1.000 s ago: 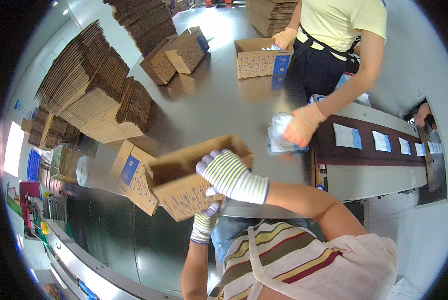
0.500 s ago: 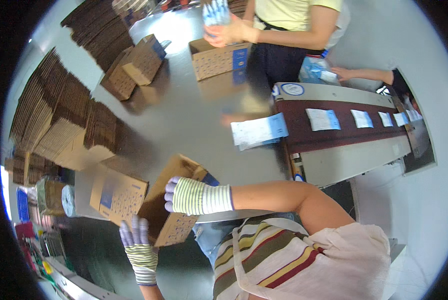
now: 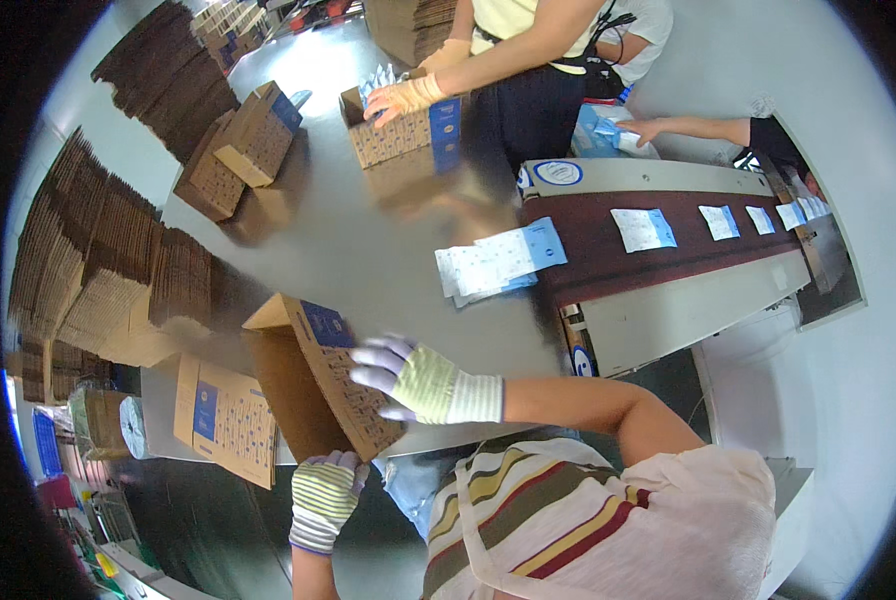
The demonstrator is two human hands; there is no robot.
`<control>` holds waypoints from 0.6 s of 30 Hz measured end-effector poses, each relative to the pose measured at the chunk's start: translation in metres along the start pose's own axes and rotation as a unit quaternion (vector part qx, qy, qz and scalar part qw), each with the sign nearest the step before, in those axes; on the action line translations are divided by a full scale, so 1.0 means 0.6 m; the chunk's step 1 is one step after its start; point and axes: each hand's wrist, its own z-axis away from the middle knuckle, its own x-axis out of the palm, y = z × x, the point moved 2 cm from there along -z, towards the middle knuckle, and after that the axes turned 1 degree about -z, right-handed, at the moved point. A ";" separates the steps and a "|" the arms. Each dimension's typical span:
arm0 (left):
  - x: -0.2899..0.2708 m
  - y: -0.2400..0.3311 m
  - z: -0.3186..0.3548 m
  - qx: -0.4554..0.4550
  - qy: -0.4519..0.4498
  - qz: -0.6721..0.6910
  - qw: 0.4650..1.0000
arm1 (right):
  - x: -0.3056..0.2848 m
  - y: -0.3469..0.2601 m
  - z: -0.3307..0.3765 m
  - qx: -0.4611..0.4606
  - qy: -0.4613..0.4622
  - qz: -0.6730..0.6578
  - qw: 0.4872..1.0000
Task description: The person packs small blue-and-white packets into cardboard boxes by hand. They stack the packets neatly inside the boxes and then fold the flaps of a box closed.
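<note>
An open cardboard box [image 3: 353,365] with a blue panel lies tilted at the near edge of the metal table, its opening facing left. My left hand [image 3: 326,497], in a striped glove with purple fingertips, has its fingers curled over the box's near lower edge. Against or close to the box's right side is my right hand [image 3: 423,382], gloved the same way, fingers spread and slightly blurred. Left of the box lies a flattened carton [image 3: 226,418] with a blue panel, partly over the table edge.
White-and-blue packets [image 3: 503,262] pile up at the end of a dark red conveyor belt [image 3: 593,280], with several more along it. Across the table [image 3: 368,250], a co-worker's gloved hand [image 3: 405,97] is at another box [image 3: 398,138]. Stacks of flat cardboard [image 3: 88,250] stand on the left.
My left hand has moved up and right onto the box's edge. My right hand has shifted from the box's opening to its right side. The box has turned. The co-worker's raised packets are now in their box.
</note>
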 end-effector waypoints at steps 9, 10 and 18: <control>0.001 0.005 -0.008 -0.024 -0.011 0.001 1.000 | -0.117 0.192 0.022 0.110 -0.141 -0.005 0.984; 0.001 0.006 -0.013 -0.020 -0.005 0.001 1.000 | -0.138 0.258 0.024 0.122 -0.116 -0.020 0.986; -0.002 0.007 -0.027 -0.020 -0.004 0.004 1.000 | -0.145 0.449 0.000 0.161 -0.458 0.025 0.874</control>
